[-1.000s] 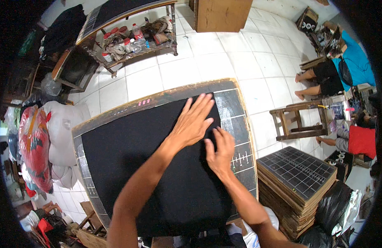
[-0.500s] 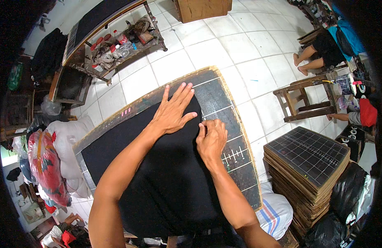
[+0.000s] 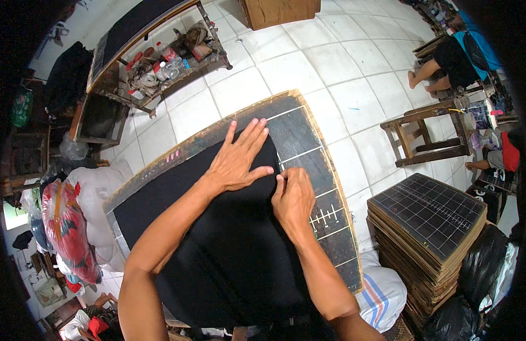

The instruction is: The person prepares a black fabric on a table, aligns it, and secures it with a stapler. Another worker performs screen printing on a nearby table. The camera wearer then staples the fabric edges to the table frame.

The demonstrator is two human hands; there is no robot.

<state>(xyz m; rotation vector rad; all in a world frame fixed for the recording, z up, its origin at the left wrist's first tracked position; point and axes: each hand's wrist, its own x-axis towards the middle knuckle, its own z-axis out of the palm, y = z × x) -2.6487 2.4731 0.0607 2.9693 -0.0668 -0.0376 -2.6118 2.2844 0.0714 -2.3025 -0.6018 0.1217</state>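
A black cloth (image 3: 234, 238) is spread over a dark board (image 3: 300, 133) marked with white grid lines, its near part reaching down toward my body. My left hand (image 3: 234, 159) lies flat on the cloth near its far edge, fingers stretched and thumb out to the right. At the cloth's right edge, my right hand (image 3: 295, 199) has its fingers curled and pinched on the fabric, just below the left thumb. Its fingertips are partly hidden. Bare board with white lines shows to the right of the cloth.
A tall stack of gridded boards (image 3: 425, 213) stands at right, beside black plastic bags (image 3: 485, 273). Beyond are a wooden stool (image 3: 428, 136) and seated people's legs (image 3: 425, 74). A cluttered shelf (image 3: 172, 74) stands far left; stuffed sacks (image 3: 101, 199) lie at left.
The whole view has shifted slightly. Both hands keep nearly the same places on the cloth, and the right hand's fingers stay pinched at its edge.
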